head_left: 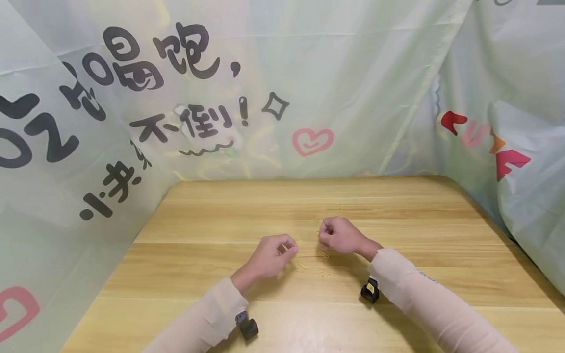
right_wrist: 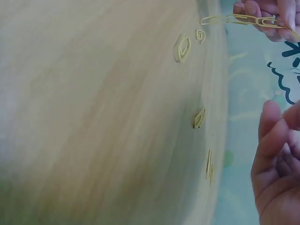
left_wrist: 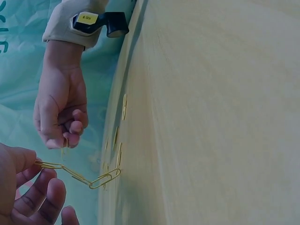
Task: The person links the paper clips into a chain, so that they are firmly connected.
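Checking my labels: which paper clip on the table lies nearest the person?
The paper clip lowest in the head view, just right of centre; the other clips there all show higher up.

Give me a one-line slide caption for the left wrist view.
Left hand pinches a chain of yellow paper clips; right hand holds another clip; loose clips lie on the wooden table.

Head view: passable room over the table [head_left: 212,211] at centre left and centre right, outside the left hand [head_left: 268,255] and right hand [head_left: 343,235], plus lower centre between the sleeves [head_left: 432,304], where wrist cameras [head_left: 370,291] jut inward. Mid-frame gap between hands narrow; loose paper clips [head_left: 324,274] lie low beneath, and a paper-clip chain [left_wrist: 91,180] projects from the left hand, lower left of left wrist view. Hanging cloth [head_left: 375,98] bars the upper frame and both sides.
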Motion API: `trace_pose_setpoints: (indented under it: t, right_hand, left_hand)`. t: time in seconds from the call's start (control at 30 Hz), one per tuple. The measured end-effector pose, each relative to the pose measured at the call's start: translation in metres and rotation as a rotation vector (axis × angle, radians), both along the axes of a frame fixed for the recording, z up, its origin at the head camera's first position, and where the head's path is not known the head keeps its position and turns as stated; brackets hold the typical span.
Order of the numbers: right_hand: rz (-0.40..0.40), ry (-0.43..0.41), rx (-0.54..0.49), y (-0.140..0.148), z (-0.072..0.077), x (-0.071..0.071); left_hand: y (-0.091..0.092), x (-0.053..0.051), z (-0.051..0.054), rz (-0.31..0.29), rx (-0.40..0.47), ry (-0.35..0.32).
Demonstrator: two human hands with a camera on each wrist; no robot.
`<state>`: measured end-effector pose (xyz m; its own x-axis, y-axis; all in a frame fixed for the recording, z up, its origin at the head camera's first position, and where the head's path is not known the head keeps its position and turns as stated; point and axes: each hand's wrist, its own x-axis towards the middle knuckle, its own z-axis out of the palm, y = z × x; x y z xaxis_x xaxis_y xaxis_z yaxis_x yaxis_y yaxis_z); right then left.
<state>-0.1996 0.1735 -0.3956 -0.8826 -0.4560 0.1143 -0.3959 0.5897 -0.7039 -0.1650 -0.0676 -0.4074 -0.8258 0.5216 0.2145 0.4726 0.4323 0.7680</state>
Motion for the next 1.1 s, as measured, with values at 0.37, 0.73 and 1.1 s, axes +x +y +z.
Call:
trace_pose_setpoints:
  t: [0.37,0.73,1.1]
  right_hand:
    - [0.099,-0.145,-0.247,0.0002,-0.0008,0.0000]
    - [0.195,-0.156,-0.332,-0.0023,0.0026,0.0026]
    - [0.040,-0.154,-0.266,-0.0031,0.0050,0.0064]
  left_hand:
    - [0.0009,-0.0019,-0.0005,-0.004,-0.003,0.026]
    - [0.0007,-0.0022,-0.0001,-0.006,-0.002,0.027]
    - [0.0000,-0.0019,-0.0031,-0.011,0.000,0.019]
